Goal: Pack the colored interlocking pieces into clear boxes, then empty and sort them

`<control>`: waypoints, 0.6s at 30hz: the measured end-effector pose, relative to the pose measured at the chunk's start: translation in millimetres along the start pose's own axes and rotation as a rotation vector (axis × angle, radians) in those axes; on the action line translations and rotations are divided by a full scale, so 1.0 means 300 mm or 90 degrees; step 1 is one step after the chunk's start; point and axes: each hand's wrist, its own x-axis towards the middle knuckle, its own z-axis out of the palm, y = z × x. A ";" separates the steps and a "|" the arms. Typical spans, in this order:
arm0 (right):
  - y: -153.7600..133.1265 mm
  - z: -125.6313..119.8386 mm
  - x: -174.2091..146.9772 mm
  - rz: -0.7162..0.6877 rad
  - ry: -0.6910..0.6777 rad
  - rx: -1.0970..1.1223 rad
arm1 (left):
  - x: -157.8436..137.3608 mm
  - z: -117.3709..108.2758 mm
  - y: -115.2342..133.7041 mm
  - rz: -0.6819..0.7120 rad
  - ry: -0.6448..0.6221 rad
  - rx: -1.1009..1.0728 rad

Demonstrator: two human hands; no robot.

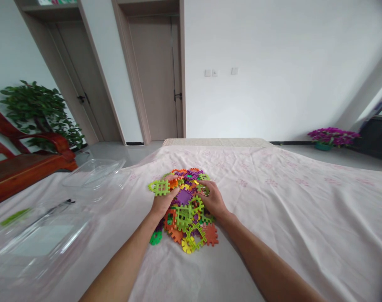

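A heap of colourful plastic interlocking building pieces [184, 196] lies in front of me on the cloth. My left hand [165, 201] is at its left side, fingers and thumb closed on a light green window-shaped building piece [161, 188] that sticks out to the left. An orange piece [173, 183] shows beside those fingers; whether it is held too, I cannot tell. On the right edge of the heap, my right hand [214, 200] has its thumb and fingers apart around a green piece [204, 190]. A small yellow piece [196, 182] is at its fingertips.
A pale pink flowered cloth [272, 218] covers the table. To the left are a clear plastic tub [42, 243], a clear lid [94, 173] and a bright green item [15, 217]. A red wooden chair [52, 147] stands beyond the left edge.
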 end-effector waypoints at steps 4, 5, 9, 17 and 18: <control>-0.022 -0.016 -0.006 0.025 0.015 0.008 | 0.008 -0.010 0.036 0.069 -0.027 0.241; -0.031 -0.020 -0.008 0.026 0.011 0.026 | 0.008 -0.015 0.044 0.081 -0.031 0.267; -0.066 -0.033 -0.014 0.032 -0.058 0.087 | 0.008 -0.047 0.081 0.119 -0.087 0.307; -0.054 -0.032 -0.012 0.028 -0.061 0.094 | -0.011 -0.026 0.172 0.186 -0.096 0.451; -0.046 -0.031 -0.011 0.032 -0.051 0.092 | -0.029 -0.010 0.186 0.217 -0.096 0.442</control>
